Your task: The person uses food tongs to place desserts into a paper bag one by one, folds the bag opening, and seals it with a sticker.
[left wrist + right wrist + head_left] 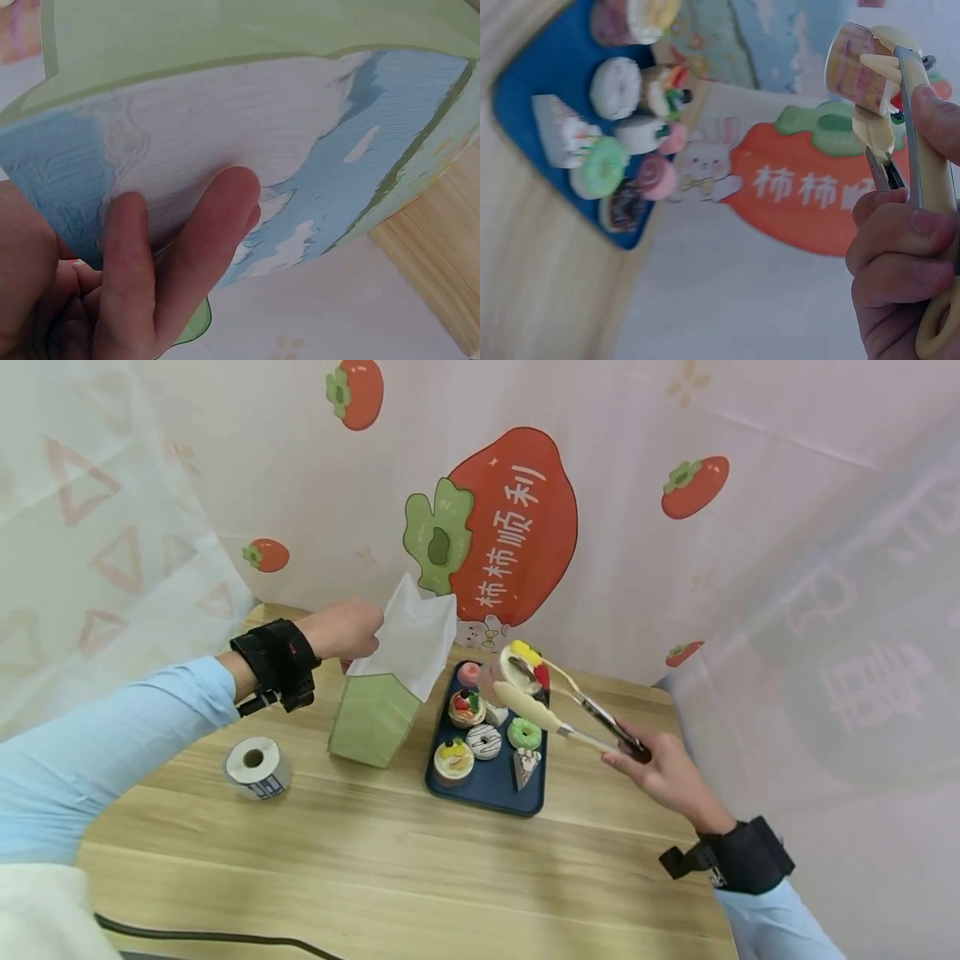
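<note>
My left hand holds the upper edge of a paper bag, green on its lower front with a white flap raised at its mouth. In the left wrist view, fingers lie against the bag's blue-and-white printed side. My right hand grips a pair of food tongs with cream-coloured tips. Between those tips a layered cream cake is clamped, topped with yellow and red fruit. In the head view this cake is raised over the far end of a dark blue tray.
Several small cakes and doughnuts sit on the tray, including a striped doughnut, a green doughnut and a cake slice. A label roll stands left of the bag. A black cable runs along the near edge; a printed curtain hangs behind.
</note>
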The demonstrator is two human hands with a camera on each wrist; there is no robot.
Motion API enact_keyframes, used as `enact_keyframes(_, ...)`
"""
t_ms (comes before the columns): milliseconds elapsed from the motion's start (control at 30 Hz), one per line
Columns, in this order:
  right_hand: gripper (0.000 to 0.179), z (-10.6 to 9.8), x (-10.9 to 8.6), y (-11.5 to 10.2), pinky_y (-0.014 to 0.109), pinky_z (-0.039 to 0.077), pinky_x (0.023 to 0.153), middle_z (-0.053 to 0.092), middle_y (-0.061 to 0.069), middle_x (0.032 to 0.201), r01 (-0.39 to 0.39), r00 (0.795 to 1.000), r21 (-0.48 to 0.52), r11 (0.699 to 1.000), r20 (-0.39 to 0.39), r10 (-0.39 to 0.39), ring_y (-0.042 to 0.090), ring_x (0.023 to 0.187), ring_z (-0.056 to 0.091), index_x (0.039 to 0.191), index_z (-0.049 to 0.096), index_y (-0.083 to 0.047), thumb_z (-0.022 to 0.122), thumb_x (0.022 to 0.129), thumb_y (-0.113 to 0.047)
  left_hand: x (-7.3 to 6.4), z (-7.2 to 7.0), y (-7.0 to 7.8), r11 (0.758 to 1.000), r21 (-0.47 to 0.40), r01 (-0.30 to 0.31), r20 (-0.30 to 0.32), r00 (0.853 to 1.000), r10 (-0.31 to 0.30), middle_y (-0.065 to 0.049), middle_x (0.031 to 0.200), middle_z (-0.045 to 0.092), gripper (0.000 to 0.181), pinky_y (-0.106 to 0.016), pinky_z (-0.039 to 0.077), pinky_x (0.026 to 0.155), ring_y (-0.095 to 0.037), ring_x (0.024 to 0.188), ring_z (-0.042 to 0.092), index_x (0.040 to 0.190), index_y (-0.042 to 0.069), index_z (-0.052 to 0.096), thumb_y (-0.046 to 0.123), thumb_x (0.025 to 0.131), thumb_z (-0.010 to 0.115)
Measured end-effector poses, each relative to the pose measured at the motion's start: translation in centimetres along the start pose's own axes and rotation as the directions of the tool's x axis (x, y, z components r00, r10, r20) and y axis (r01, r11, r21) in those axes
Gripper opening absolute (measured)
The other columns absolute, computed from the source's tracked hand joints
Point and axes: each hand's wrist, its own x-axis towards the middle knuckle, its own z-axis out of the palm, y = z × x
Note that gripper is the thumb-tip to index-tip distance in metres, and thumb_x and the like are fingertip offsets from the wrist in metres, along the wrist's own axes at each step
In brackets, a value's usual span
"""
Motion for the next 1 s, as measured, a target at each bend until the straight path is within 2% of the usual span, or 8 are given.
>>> enact_keyframes(233, 0.053, -2.6, 5.8, -4.0, 0.024, 0.026, 0.050, 0.034, -0.006, 0.060, 0.110, 0.992, -0.100, 0.989, 0.068, -0.103, 0.003, 0.049, 0.026, 0.138, 0.055, 0.005, 0.071, 0.091, -0.014, 0.0, 0.0, -0.2, 1.000, -0.001, 0.022, 0.015, 1.000, -0.022, -0.017, 0.083, 0.065, 0.014, -0.031, 0.055, 0.064, -0.020, 0.054, 0.068, 0.091, -0.004, 0.061, 0.000, 0.094, 0.049)
enact_keyframes(400, 0.049, -3.4, 10.1, -6.6, 0.027, 0.024, 0.052, 0.035, -0.004, 0.062, 0.147, 0.970, -0.146, 0.978, 0.215, -0.114, 0.008, 0.052, 0.028, 0.137, 0.058, -0.003, 0.070, 0.093, -0.021, 0.0, 0.0, -0.1, 1.000, -0.003, 0.016, 0.005, 1.000, -0.016, -0.015, 0.080, 0.065, 0.014, -0.031, 0.054, 0.064, -0.019, 0.052, 0.066, 0.087, -0.001, 0.060, -0.001, 0.093, 0.048)
enact_keyframes(533, 0.048, -3.5, 13.3, -8.5, 0.028, 0.033, 0.057, 0.050, 0.001, 0.067, 0.173, 0.936, -0.174, 0.969, 0.335, -0.107, 0.012, 0.056, 0.040, 0.135, 0.059, -0.002, 0.070, 0.093, -0.023, -0.1, 0.0, 0.1, 1.000, -0.006, -0.004, 0.000, 1.000, 0.004, -0.015, 0.076, 0.066, 0.015, -0.029, 0.053, 0.062, -0.018, 0.050, 0.065, 0.084, 0.000, 0.059, -0.001, 0.092, 0.047)
enact_keyframes(633, 0.048, -3.3, 15.5, -9.8, 0.033, 0.045, 0.068, 0.069, 0.008, 0.088, 0.220, 0.902, -0.177, 0.959, 0.411, -0.131, 0.017, 0.069, 0.056, 0.133, 0.060, -0.001, 0.071, 0.092, -0.021, -0.1, 0.1, 0.0, 1.000, -0.022, 0.003, 0.003, 1.000, -0.003, -0.016, 0.080, 0.065, 0.014, -0.028, 0.052, 0.059, -0.020, 0.052, 0.067, 0.087, -0.001, 0.060, -0.001, 0.093, 0.047)
enact_keyframes(700, 0.047, -3.1, 16.8, -10.6, 0.039, 0.050, 0.078, 0.071, 0.012, 0.109, 0.256, 0.877, -0.179, 0.950, 0.456, -0.150, 0.022, 0.084, 0.062, 0.133, 0.060, -0.003, 0.071, 0.091, -0.020, -0.1, 0.1, 0.0, 0.999, -0.031, 0.017, 0.008, 1.000, -0.017, -0.017, 0.084, 0.065, 0.013, -0.028, 0.052, 0.056, -0.022, 0.055, 0.068, 0.092, -0.002, 0.060, -0.001, 0.094, 0.047)
enact_keyframes(800, 0.050, -2.9, 18.4, -11.7, 0.044, 0.049, 0.085, 0.067, 0.014, 0.121, 0.315, 0.848, -0.201, 0.928, 0.498, -0.180, 0.029, 0.094, 0.061, 0.134, 0.059, -0.004, 0.074, 0.089, -0.018, -0.1, 0.1, 0.0, 0.998, -0.048, 0.039, 0.020, 0.999, -0.039, -0.019, 0.091, 0.066, 0.014, -0.027, 0.052, 0.055, -0.021, 0.056, 0.069, 0.099, -0.003, 0.060, 0.000, 0.095, 0.047)
enact_keyframes(867, 0.049, -2.7, 19.2, -12.5, 0.042, 0.048, 0.083, 0.067, 0.014, 0.120, 0.346, 0.834, -0.241, 0.907, 0.522, -0.179, 0.029, 0.092, 0.060, 0.132, 0.060, -0.003, 0.076, 0.087, -0.018, -0.2, 0.0, 0.1, 0.997, -0.063, 0.044, 0.021, 0.999, -0.043, -0.020, 0.093, 0.066, 0.016, -0.026, 0.052, 0.054, -0.020, 0.056, 0.068, 0.101, -0.004, 0.061, 0.000, 0.095, 0.047)
enact_keyframes(1000, 0.036, -2.0, 20.6, -14.6, 0.033, 0.044, 0.067, 0.070, 0.009, 0.091, 0.352, 0.807, -0.378, 0.857, 0.585, -0.073, 0.022, 0.071, 0.057, 0.116, 0.069, -0.005, 0.076, 0.087, -0.026, -0.4, -0.1, 0.2, 0.995, -0.088, 0.055, 0.023, 0.998, -0.053, -0.022, 0.096, 0.066, 0.016, -0.027, 0.055, 0.057, -0.019, 0.054, 0.068, 0.099, -0.004, 0.061, 0.000, 0.095, 0.046)
